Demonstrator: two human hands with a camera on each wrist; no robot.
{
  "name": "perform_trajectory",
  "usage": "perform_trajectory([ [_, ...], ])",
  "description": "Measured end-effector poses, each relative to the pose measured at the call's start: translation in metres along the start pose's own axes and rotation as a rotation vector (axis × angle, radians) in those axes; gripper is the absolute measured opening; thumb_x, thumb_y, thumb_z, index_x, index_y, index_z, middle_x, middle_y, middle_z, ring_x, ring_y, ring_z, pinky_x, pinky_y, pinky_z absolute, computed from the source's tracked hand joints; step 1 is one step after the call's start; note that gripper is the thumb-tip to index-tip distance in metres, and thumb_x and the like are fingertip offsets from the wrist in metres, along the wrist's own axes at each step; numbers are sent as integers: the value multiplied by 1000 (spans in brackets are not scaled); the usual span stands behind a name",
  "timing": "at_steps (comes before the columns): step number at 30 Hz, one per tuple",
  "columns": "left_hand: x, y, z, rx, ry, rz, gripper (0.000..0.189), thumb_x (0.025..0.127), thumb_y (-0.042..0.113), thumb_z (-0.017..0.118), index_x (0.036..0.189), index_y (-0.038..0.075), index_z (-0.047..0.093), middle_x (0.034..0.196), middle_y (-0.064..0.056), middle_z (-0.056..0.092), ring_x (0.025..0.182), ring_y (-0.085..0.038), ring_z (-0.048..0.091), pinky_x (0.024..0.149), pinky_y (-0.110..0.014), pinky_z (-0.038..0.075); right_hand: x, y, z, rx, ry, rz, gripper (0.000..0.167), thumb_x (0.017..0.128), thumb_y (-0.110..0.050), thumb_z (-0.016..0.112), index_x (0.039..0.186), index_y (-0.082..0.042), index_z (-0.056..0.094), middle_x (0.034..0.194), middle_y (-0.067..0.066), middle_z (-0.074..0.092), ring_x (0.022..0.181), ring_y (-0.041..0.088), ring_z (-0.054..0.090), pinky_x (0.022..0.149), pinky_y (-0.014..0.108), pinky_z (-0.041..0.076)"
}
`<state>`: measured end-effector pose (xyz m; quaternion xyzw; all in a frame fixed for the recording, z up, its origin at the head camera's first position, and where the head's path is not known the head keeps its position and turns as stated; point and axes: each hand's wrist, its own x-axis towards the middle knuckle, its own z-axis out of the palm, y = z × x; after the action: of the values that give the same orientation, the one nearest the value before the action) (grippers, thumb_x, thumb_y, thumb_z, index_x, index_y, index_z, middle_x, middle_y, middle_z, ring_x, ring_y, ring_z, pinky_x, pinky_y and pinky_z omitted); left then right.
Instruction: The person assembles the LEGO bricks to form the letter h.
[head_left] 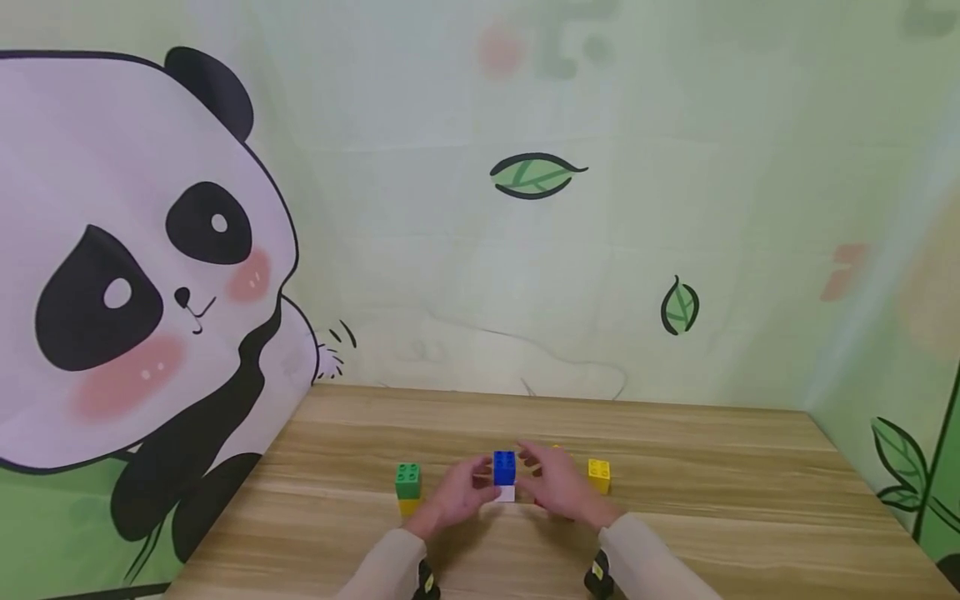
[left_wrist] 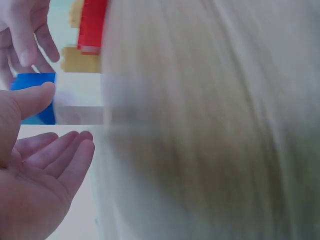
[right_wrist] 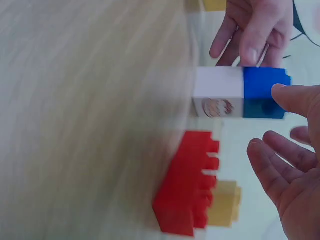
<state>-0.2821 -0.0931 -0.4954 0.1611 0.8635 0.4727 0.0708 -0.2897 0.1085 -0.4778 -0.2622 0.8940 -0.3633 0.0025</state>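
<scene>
A blue toy brick (head_left: 504, 467) sits on top of a white brick (head_left: 506, 494), the two forming a short upright stack. My left hand (head_left: 459, 490) is at the stack's left side, fingers loosely extended; its thumb overlaps the blue brick in the left wrist view. On the other side, my right hand (head_left: 561, 483) has its fingers spread and relaxed, with the thumb in front of the blue brick in the right wrist view. A printed picture marks the white brick's side. Neither hand grips the stack.
Left of the hands, a green brick (head_left: 408, 479) tops a yellow one (head_left: 409, 506). A long red brick (right_wrist: 182, 187) with a yellow brick (right_wrist: 223, 204) by its studs lies near the right hand, which mostly hides it in the head view. Another yellow brick (head_left: 598, 473) stands farther right.
</scene>
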Motion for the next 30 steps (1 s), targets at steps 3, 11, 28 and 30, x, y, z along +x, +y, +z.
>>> perform_trajectory([
  [3,-5,4,-5,10,23,-15,50,90,14,65,133,-2,47,127,-21,54,114,-35,54,93,-49,44,-6,-2,-9,-32,24,4,51,88,-19,68,133,-1,50,119,15,60,104,27,58,86,43,49],
  [11,-21,13,-23,39,63,39,53,89,17,66,133,-3,45,127,-20,54,115,-35,52,94,-46,44,-26,2,-27,-84,22,-55,37,87,-17,68,119,1,59,113,15,62,100,29,59,82,44,51],
  [28,-39,14,-79,174,109,162,50,85,27,71,129,7,54,128,-10,56,120,-31,49,98,-50,38,-51,17,-34,-203,-56,-51,38,85,-16,72,118,-3,60,108,7,63,94,23,60,79,39,51],
  [30,-42,8,-86,208,111,161,53,84,30,72,129,8,55,130,-8,56,122,-30,47,100,-49,37,-52,19,-32,-224,-61,-81,39,84,-16,73,118,-3,60,106,6,63,92,21,60,77,35,51],
])
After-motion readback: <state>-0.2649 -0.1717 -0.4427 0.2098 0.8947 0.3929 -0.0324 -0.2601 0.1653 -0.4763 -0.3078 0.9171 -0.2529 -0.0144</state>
